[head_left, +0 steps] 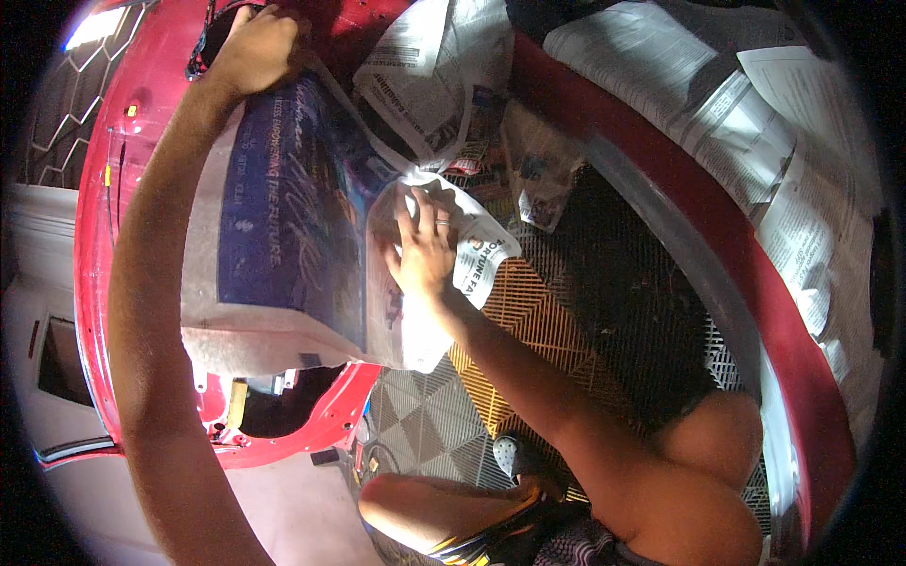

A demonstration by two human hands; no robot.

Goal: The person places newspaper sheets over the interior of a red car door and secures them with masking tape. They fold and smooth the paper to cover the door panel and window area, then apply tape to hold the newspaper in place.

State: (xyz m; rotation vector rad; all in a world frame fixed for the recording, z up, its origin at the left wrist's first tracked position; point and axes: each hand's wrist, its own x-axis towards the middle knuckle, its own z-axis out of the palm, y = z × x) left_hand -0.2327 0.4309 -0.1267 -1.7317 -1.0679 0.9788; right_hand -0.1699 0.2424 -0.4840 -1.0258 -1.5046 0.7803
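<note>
While I look down through the head view, my left hand is up at the top edge of a big newspaper sheet, fingers curled over it and pinching it against the red car body panel. The sheet is thin, matte and creased, mostly dark blue print with a pale grey border, and it sags slightly across the panel opening. My right hand lies flat and spread on the sheet's right edge, palm down, fingers splayed wide, pressing rather than gripping; a ring shows on one finger. So the paper spans between both hands, the left at the upper corner, the right at mid-height on the right side.

Just right of my right hand a crumpled white newspaper piece touches the fingertips. More newspaper is bunched above it, wrinkled and folded. The panel is glossy red, curved, smooth, and a second red curved rim arcs down the right with flatter newspaper sheets laid beyond it. Below is a plastic grid floor, orange and grey tiles, ribbed and perforated. My bare knees sit at the lower right.
</note>
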